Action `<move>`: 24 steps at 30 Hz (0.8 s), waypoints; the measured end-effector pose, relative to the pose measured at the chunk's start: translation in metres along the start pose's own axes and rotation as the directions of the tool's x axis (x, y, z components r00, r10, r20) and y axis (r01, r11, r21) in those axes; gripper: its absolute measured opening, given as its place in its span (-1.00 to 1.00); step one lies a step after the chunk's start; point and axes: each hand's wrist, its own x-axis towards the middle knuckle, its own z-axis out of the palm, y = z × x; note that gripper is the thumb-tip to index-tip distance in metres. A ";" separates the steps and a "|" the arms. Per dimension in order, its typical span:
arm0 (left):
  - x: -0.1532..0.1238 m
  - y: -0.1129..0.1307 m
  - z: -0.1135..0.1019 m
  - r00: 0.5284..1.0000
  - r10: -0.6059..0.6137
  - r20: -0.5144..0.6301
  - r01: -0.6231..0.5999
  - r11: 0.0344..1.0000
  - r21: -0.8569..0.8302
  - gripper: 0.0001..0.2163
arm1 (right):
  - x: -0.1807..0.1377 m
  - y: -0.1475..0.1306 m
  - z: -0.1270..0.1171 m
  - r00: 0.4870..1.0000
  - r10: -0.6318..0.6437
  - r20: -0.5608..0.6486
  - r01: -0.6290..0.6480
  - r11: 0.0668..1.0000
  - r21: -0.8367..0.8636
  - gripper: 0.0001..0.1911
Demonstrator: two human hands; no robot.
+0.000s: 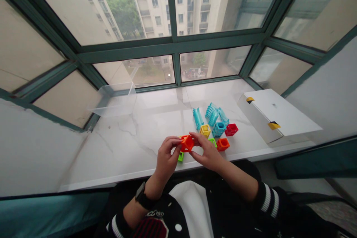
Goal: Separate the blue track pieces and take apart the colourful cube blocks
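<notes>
An orange-red toy block [187, 143] with open sides is held up between my two hands over the sill's front part. My left hand [167, 155] pinches its left side, and the fingers of my right hand [207, 152] grip its right side. Below and between the hands shows a green block [181, 157]. Another green block [213, 142] is partly hidden behind my right hand. Near that hand lie an orange block [223, 144], a yellow block [205, 130], a blue block [219, 129] and a red block [231, 129].
Translucent blue curved track pieces [212, 114] and a straight blue piece [198, 118] lie behind the blocks. At the back left stands a clear plastic bin [117, 100]. A white box [279, 113] with yellow-black tabs is at the right. Windows border the marble sill [125, 148].
</notes>
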 end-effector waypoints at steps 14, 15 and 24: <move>0.003 -0.001 0.027 0.957 -0.197 0.213 0.259 0.912 -0.318 -0.83 | -0.014 0.005 -0.024 0.997 -0.046 -0.058 0.036 0.988 -0.151 -0.44; 0.006 0.000 0.032 0.954 -0.192 0.230 0.261 0.910 -0.322 -0.83 | -0.017 0.007 -0.027 0.997 -0.045 -0.068 0.033 0.986 -0.163 -0.45; 0.014 -0.011 0.094 0.911 -0.139 0.389 0.283 0.897 -0.341 -0.65 | -0.053 0.027 -0.082 0.969 0.074 -0.237 -0.126 0.968 -0.217 -0.40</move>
